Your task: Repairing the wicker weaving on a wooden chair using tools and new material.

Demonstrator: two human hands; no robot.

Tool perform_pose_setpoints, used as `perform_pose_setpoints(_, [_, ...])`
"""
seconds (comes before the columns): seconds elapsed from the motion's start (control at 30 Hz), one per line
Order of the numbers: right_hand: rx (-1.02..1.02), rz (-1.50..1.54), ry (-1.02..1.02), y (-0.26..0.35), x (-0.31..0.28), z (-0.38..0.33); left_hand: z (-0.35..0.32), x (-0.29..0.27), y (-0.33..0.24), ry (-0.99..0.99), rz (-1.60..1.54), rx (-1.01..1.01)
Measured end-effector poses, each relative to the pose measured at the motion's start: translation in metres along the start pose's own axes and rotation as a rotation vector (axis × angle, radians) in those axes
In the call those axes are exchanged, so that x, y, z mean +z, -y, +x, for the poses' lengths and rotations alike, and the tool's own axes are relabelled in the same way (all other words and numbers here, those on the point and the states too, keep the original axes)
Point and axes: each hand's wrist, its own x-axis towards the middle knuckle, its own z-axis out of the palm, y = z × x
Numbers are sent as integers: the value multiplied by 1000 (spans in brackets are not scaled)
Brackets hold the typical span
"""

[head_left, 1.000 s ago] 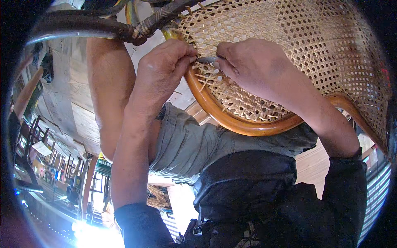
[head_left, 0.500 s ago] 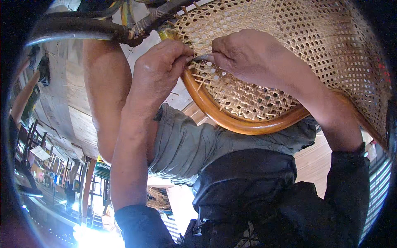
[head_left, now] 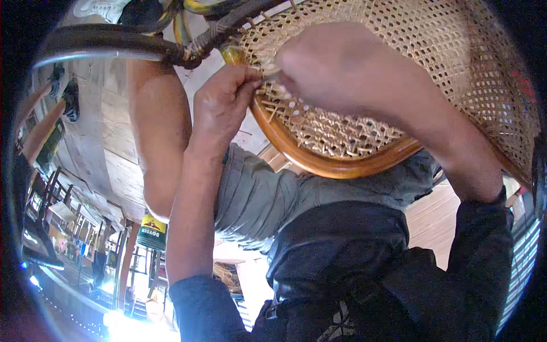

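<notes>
A curved, glossy brown rattan frame (head_left: pixel 319 167) rests across my lap, filled with woven cane webbing (head_left: pixel 342 139). Loose strand ends stick out along its left inner edge. At that edge my left hand (head_left: pixel 222 108) is closed, thumb and forefinger pinching a thin cane strand (head_left: pixel 269 73). Just to its right, over the webbing, my right hand (head_left: pixel 336 68) is closed and blurred. A grey sliver under its fingers looks like the pointed metal tool seen more plainly half a second ago; most of it is hidden by the hand.
A dark pole (head_left: pixel 108 43) with wrapped joints crosses the upper left, near the frame's yellowish end (head_left: pixel 232 56). My bare leg (head_left: pixel 162 125) is beside my left forearm. A green and yellow can (head_left: pixel 151 232) stands at lower left. Another person's legs (head_left: pixel 43 128) show at far left.
My right hand has moved slightly up and left and turned, so the pointed tool is now mostly covered. My left hand has shifted slightly right and down, still pinched at the frame's edge.
</notes>
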Motion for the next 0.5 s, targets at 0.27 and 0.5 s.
perform_pose_setpoints(0.27, [160, 277, 109, -15, 38, -5, -1, 7, 6, 6, -98, -108])
perform_pose_setpoints(0.5, [164, 246, 214, -10, 34, 1, -1, 3, 4, 15, -45, -123])
